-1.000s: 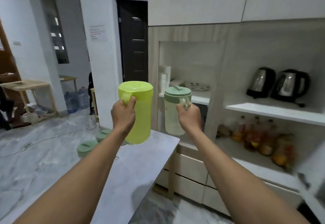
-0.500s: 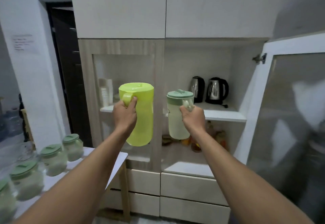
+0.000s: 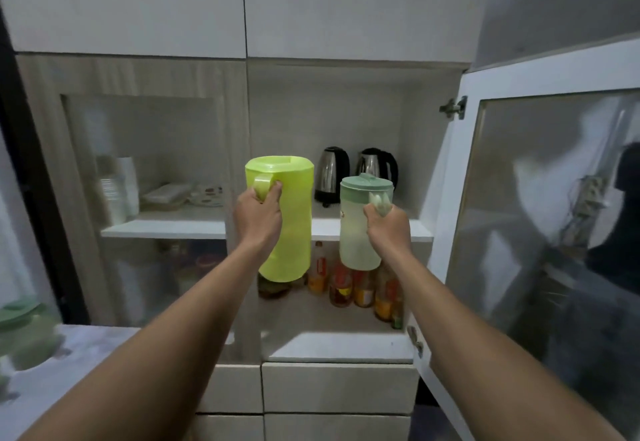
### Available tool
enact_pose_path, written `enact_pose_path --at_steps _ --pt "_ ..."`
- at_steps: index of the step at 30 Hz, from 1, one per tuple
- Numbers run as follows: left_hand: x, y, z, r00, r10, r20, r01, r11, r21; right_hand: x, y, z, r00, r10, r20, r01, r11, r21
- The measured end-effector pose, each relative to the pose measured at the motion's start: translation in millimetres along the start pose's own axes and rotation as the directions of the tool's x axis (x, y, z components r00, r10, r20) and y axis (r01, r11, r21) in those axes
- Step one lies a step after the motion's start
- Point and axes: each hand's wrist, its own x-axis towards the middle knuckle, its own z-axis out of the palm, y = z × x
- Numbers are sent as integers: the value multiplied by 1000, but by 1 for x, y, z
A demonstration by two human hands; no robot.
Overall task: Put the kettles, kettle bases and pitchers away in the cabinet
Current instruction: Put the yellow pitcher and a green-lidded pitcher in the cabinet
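Note:
My left hand (image 3: 258, 214) grips the handle of a tall lime-green pitcher (image 3: 289, 226), held upright in the air before the open cabinet. My right hand (image 3: 388, 227) holds a smaller pale pitcher with a green lid (image 3: 360, 233) by its handle, also upright. Behind them, on the cabinet's white upper shelf (image 3: 325, 227), stand two steel kettles with black handles, one (image 3: 331, 172) on the left and one (image 3: 377, 165) on the right. The pitchers hide part of both kettles and of the shelf.
The cabinet's glass door (image 3: 554, 233) stands swung open at the right. Several bottles (image 3: 353, 285) fill the lower shelf. Behind the shut left glass door (image 3: 145, 198) are cups and plates. Green-lidded jars (image 3: 20, 323) sit on a table at the far left. Drawers (image 3: 339, 387) lie below.
The view has swung right and closed in on the cabinet. Both pitchers are now nearer the open compartment, in front of the kettle shelf. My grips are unchanged.

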Motion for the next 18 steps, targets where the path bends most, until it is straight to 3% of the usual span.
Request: enact_pose_path --at_steps 10,18 --pt "101 -45 97 1000 11 12 -11 999 -41 123 28 36 1000 -7 0 7 1000 27" --pt "173 -80 141 999 9 -36 -9 1000 23 211 57 84 1000 -11 29 9 997 71"
